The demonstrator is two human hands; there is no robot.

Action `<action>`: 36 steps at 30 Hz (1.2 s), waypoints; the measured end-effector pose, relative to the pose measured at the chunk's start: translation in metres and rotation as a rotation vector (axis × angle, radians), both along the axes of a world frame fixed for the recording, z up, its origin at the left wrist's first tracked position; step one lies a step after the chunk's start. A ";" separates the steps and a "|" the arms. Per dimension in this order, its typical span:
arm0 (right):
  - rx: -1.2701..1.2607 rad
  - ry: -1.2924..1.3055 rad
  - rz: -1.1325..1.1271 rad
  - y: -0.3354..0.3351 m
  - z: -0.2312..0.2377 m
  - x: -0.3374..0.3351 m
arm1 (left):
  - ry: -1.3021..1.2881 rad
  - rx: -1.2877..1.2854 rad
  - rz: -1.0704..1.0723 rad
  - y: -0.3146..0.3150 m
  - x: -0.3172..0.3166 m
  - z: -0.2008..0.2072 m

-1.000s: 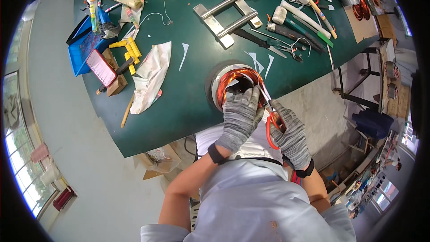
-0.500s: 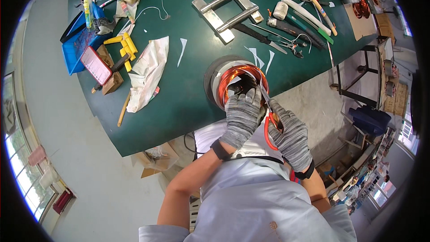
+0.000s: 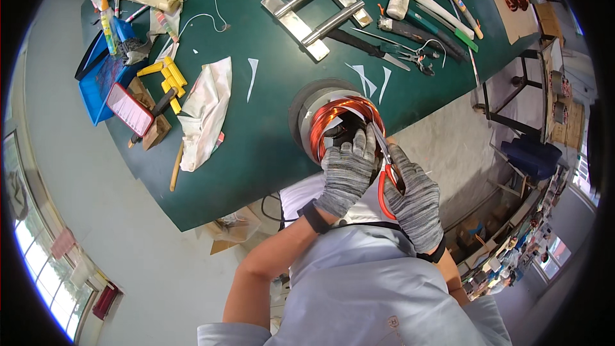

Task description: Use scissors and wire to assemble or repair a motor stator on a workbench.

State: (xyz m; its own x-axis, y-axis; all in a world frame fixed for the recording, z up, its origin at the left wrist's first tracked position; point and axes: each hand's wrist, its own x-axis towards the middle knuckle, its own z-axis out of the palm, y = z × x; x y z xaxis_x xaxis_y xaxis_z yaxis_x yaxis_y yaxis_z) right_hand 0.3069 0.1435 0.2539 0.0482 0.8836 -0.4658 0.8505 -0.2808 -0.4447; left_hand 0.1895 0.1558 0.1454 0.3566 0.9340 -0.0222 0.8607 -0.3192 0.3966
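Observation:
A round motor stator [image 3: 300, 110] with a thick ring of copper-coloured wire coils [image 3: 325, 117] stands at the table's front edge. White slips of insulating material show inside the ring. My left hand [image 3: 349, 176], in a grey striped knit glove, rests on the near side of the coils. Its fingers are stretched out toward the dark opening, their tips partly hidden there. My right hand [image 3: 415, 202], gloved alike, grips scissors [image 3: 382, 195] by the red handles. The blades point up along the right side of the coil ring, close to my left fingers.
Cut white slivers [image 3: 253, 80] lie on the green table [image 3: 269, 147]. Behind stands a metal frame with two bars [image 3: 317, 16]; a knife [image 3: 378, 51], pliers [image 3: 421, 64] and mallets [image 3: 398, 6] lie right of it. Left are a crumpled cloth [image 3: 208, 112], phone [image 3: 130, 109] and blue tray [image 3: 96, 86].
The view has shifted slightly, so the tabletop things sit a little further left. Both hands and the scissors keep nearly the same place at the coil ring.

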 end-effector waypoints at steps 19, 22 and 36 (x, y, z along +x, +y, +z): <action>0.246 -0.039 0.729 0.100 -0.032 0.039 | -0.007 0.134 -0.022 -0.002 -0.002 -0.002; -0.192 0.002 0.916 0.173 -0.010 0.017 | -0.027 0.066 -0.066 0.004 -0.008 -0.001; -0.499 0.326 1.053 0.226 -0.021 0.012 | 0.003 0.044 -0.156 -0.007 -0.014 -0.002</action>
State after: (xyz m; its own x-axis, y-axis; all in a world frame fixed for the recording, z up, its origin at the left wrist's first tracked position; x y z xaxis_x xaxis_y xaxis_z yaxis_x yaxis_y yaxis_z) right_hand 0.3187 0.3700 0.2324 -0.7699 0.1393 -0.6228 0.6339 0.2798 -0.7210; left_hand 0.1750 0.1491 0.1435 0.4971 0.8675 0.0164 0.8005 -0.4658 0.3771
